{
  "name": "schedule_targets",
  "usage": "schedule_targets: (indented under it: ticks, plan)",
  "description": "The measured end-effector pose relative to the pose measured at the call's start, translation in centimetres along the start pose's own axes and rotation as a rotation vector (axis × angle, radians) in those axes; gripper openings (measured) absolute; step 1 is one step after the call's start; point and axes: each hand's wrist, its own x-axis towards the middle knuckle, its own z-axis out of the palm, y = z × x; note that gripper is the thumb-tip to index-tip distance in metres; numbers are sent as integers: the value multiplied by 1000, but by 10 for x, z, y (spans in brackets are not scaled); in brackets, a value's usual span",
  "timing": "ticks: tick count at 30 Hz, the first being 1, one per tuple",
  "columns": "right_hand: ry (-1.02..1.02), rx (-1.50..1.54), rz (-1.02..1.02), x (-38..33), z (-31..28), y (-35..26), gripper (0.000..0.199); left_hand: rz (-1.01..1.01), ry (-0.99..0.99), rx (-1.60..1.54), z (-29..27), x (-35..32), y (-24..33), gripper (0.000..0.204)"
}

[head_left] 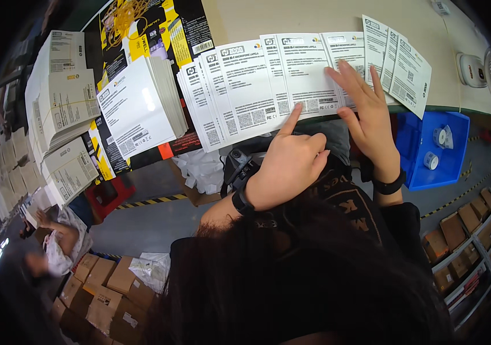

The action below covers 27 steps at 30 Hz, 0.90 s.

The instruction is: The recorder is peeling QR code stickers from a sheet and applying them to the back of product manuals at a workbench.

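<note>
From my far-off seat, I see the left hand [288,168] pointing one straight finger at a card, its other fingers curled, gripping nothing I can see. The right hand [372,118] spreads its fingers wide over the row, pinching nothing. The flat, smooth white cards [249,95] overlap along the near edge of the surface [291,14]. Their long sides run near to far, tops pointing far and tipping left. Far left, thin yellow loops [123,23] lie tangled.

Black print [305,60] on white cards [308,77]
</note>
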Motion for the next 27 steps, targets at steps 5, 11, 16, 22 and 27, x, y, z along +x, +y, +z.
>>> schedule_targets:
  ticks: [5, 11, 16, 22, 27]
  plan:
    - [-11, 51, 9, -10, 3, 14, 47, 14, -26, 38, -1, 2, 5, 14]
    - [145, 18, 97, -11, 7, 22, 50, 169, -50, 104, 15, 19, 15, 14]
    - [160, -56, 92, -11, 17, 24, 58, 211, -131, 195, 32, 35, 11, 14]
    - [159, -39, 97, -11, 17, 22, 56, 216, -127, 245, 38, 35, 5, 7]
    - [89, -35, 71, -4, 5, 20, 58, 239, -159, 333, 42, 37, 9, 7]
